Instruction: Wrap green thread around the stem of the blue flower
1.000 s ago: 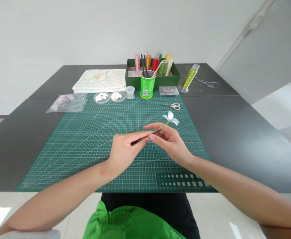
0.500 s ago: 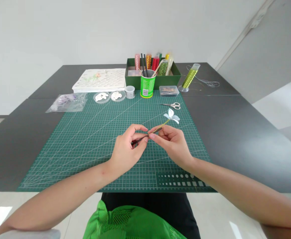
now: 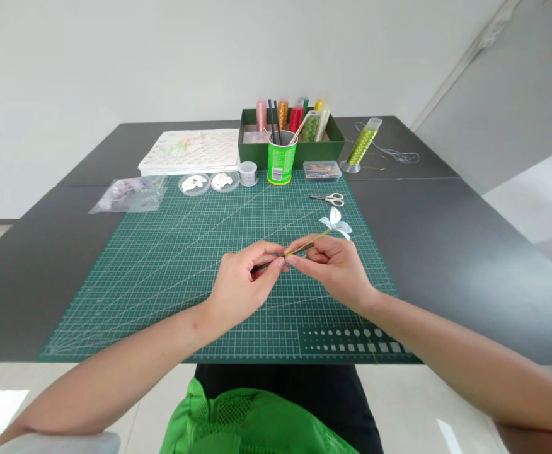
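My left hand is closed around a thin black stick, its thumb and forefinger meeting at the stick's right part. The stick slants up to the right, and its far end shows beside my right fingers. My right hand pinches the yellow-green stem of a small artificial flower, close to my left fingertips. Pale blue-white petals spread at the stem's upper right end, above my right hand. The stem's lower end is hidden among the fingers.
A green cutting mat lies under my hands. Small scissors rest beyond the flower. Farther back stand a green cup with sticks, a box of thread spools, dishes of white pieces and a lime thread spool.
The flower has shifted slightly right with my right hand. My left forefinger, raised before, has come down against the thumb near the stem.
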